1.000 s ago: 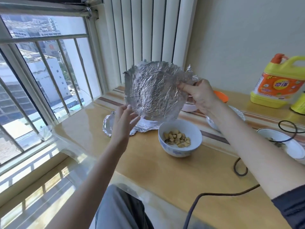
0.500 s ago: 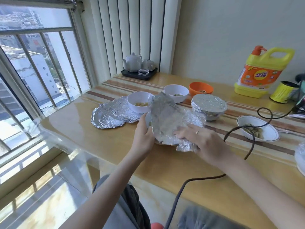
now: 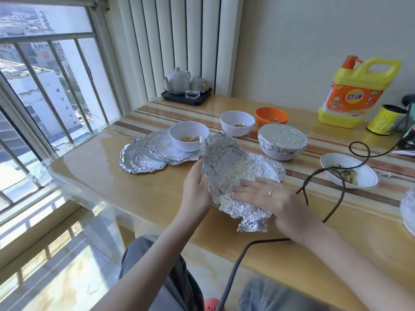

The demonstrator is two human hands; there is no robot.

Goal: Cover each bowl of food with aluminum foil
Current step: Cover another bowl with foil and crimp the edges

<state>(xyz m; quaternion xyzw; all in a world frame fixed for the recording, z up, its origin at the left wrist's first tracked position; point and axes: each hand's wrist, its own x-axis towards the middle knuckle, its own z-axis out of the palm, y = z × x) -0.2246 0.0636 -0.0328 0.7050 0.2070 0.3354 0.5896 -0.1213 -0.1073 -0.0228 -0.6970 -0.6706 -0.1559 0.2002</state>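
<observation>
A crumpled foil sheet (image 3: 233,173) lies draped over a bowl that it hides, near the table's front edge. My right hand (image 3: 267,198) presses flat on top of the foil. My left hand (image 3: 197,189) cups the foil's left side, fingers hidden behind the sheet. Behind stand an uncovered white bowl (image 3: 189,136) with yellow food, a second white bowl (image 3: 237,123), an orange bowl (image 3: 271,117) and a foil-covered bowl (image 3: 282,141). A shallow white dish (image 3: 349,173) with food sits at the right. Spare foil sheets (image 3: 146,157) lie at the left.
A black cable (image 3: 312,182) loops over the table's right side and hangs off the front edge. A yellow detergent jug (image 3: 357,93) and a yellow can (image 3: 387,120) stand at the back right. A teapot tray (image 3: 186,95) sits by the blinds. Window bars run along the left.
The foil, held up in the air a second ago, has come down over the front bowl. My right hand now lies flat on it and my left hand has moved to its side.
</observation>
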